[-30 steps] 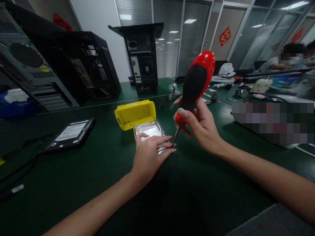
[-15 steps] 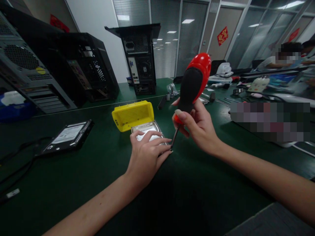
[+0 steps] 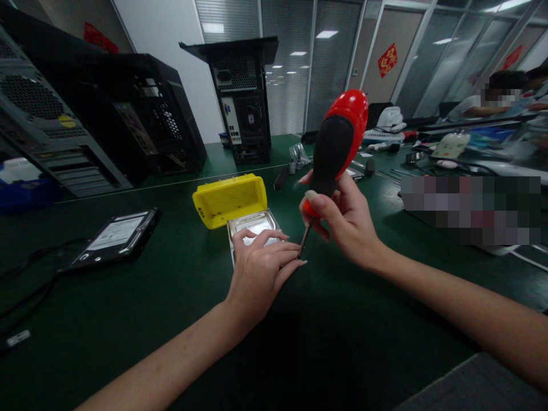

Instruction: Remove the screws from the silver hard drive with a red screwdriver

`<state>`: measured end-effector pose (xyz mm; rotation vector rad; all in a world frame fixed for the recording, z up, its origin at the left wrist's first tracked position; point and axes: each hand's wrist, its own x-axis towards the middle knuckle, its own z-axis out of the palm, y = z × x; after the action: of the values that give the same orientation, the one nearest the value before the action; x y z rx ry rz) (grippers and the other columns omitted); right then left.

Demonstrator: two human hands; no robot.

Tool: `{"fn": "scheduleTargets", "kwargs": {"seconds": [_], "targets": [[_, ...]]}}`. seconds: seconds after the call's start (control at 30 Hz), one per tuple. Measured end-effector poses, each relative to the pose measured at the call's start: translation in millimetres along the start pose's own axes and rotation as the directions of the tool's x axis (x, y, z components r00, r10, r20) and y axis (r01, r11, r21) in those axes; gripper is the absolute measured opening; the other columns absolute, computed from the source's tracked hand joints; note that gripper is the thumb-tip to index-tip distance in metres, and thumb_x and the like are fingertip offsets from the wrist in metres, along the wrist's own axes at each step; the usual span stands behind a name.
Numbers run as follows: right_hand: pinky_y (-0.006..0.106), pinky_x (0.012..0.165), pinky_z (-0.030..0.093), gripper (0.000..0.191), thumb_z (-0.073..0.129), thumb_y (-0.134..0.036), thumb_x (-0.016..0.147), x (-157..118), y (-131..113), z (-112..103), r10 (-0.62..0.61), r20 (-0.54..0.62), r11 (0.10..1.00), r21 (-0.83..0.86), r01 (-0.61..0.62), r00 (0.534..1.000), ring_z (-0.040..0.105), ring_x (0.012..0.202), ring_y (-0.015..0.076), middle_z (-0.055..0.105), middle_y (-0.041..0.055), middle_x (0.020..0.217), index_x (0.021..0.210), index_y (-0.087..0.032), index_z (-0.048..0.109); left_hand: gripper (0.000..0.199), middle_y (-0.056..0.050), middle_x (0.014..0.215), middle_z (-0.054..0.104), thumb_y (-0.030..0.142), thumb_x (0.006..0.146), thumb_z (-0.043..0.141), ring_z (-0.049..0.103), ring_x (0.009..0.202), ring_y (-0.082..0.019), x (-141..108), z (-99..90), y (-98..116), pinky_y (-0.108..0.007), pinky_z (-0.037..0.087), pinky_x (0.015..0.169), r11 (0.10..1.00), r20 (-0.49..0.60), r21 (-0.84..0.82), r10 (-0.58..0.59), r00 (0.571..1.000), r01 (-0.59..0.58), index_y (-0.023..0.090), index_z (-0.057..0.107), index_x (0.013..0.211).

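Observation:
My left hand [image 3: 261, 265] grips a silver hard drive [image 3: 257, 222] on the table, its fingers bent over the label and near half, which they partly hide. Its thumb and forefinger come together at the drive's right side, beside the screwdriver tip. A thick-handled red and black screwdriver [image 3: 336, 148] is in my right hand [image 3: 345, 220], thumb and fingers closed around the lower handle. The shaft slants down and left to the drive's right edge; a screw there cannot be made out. Just behind the drive, a yellow plastic bin [image 3: 231, 200] lies with its opening toward me.
On the left lies another hard drive [image 3: 117, 235], with black cables [image 3: 47, 279] near it. Computer cases [image 3: 246, 108] stand at the back and left. Small parts, tools and a blurred-out object [image 3: 466, 208] occupy the right side. A person [image 3: 471, 105] sits far right.
My left hand has shifted slightly right and down along the drive, and the screwdriver tip has moved slightly right. My right hand keeps its hold on the handle.

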<state>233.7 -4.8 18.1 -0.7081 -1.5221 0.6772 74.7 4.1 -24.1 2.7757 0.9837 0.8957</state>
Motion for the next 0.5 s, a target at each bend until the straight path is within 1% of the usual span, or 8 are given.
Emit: {"fn": "scheduleTargets", "kwargs": {"seconds": [0.1,0.17,0.33,0.43,0.5], "targets": [[0.023,0.055,0.049,0.020,0.057,-0.034,0.085,0.5,3.2,0.0,-0.037,-0.024,0.999,0.006,0.037,0.999,0.059,0.073,0.0113,0.058,0.0012,0.085,0.100,-0.024,0.048,0.011,0.005,0.098,0.073,0.030,0.087,0.059,0.058,0.099,-0.024,0.0,2.2,-0.3,-0.046,0.020,0.085,1.000,-0.020,-0.006,-0.008,1.000,0.008,0.030,0.070,0.089],[0.023,0.054,0.049,0.021,0.057,-0.035,0.084,0.2,4.0,0.1,-0.043,-0.038,0.999,0.005,0.043,0.998,0.059,0.073,0.0114,0.059,0.0019,0.087,0.100,-0.024,0.049,0.010,0.006,0.098,0.073,0.030,0.086,0.060,0.058,0.098,-0.023,-0.5,3.3,-0.5,-0.045,0.020,0.084,1.000,-0.023,-0.007,-0.018,1.000,0.018,0.030,0.070,0.089],[0.022,0.047,0.045,0.025,0.057,-0.040,0.083,-1.3,3.3,0.8,-0.028,-0.042,1.000,-0.006,0.027,0.999,0.055,0.066,0.0112,0.057,0.0013,0.082,0.100,-0.025,0.049,0.010,0.007,0.101,0.072,0.031,0.085,0.062,0.058,0.098,-0.022,-2.9,2.6,-1.6,-0.044,0.021,0.083,1.000,-0.025,-0.004,-0.024,0.999,0.024,0.031,0.068,0.092],[0.022,0.044,0.042,0.024,0.057,-0.040,0.083,-1.9,2.8,0.7,-0.022,-0.037,1.000,0.000,0.022,0.999,0.052,0.060,0.0104,0.055,-0.0001,0.076,0.100,-0.026,0.049,0.017,0.005,0.107,0.070,0.030,0.082,0.065,0.057,0.102,-0.023,-5.7,-1.9,-3.8,-0.044,0.022,0.082,1.000,-0.038,0.004,-0.024,0.999,0.024,0.030,0.066,0.099],[0.022,0.042,0.041,0.023,0.057,-0.039,0.083,-2.3,3.0,0.4,-0.029,-0.042,1.000,0.011,0.029,0.999,0.050,0.056,0.0095,0.054,-0.0011,0.073,0.100,-0.026,0.050,0.017,0.004,0.108,0.070,0.030,0.080,0.067,0.056,0.103,-0.024,-7.6,-5.5,-5.1,-0.044,0.021,0.082,0.999,-0.061,0.023,-0.028,0.998,0.030,0.030,0.066,0.098]]}}
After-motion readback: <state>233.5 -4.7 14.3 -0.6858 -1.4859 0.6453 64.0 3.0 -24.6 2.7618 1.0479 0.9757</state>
